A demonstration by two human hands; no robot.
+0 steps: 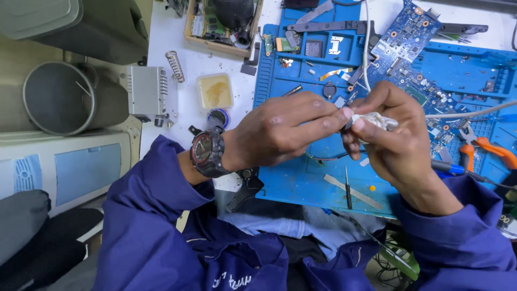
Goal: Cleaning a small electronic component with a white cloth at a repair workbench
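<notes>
Nearest the camera: dark blue jacket sleeves (156, 215), both forearms raised over the bench (186, 54). A black wristwatch with a red-rimmed dial (206, 153) sits on the left wrist.

Left hand (280, 129): fingers (328, 116) bunched together, tips pinched onto the end of a small crumpled white wad (377, 119). Right hand (396, 134): fingers curled round the same wad from the other side, thumb on top. The wad is held between the two hands, in the air above the blue work mat (301, 178), roughly over its middle. A small dark piece shows where the two sets of fingertips meet; what it is cannot be told.

On the mat just below the hands: a thin black-handled screwdriver (348, 188) and a flat pale strip (353, 191) lying beside it, near the mat's front edge. To the right, orange-handled pliers (487, 148) lie on the mat.

Behind the hands: a blue circuit board (412, 32), tilted, with a white cable (367, 43) running down past it. Small screws and parts lie in the mat's moulded compartments.

Left of the mat on the white bench: a shallow square dish of yellowish material (214, 90), a coiled metal spring (175, 66) and a grey metal box (146, 90). Furthest back, a wooden tray (221, 24) holding parts. Off the bench at far left, a round grey bin (56, 97).
</notes>
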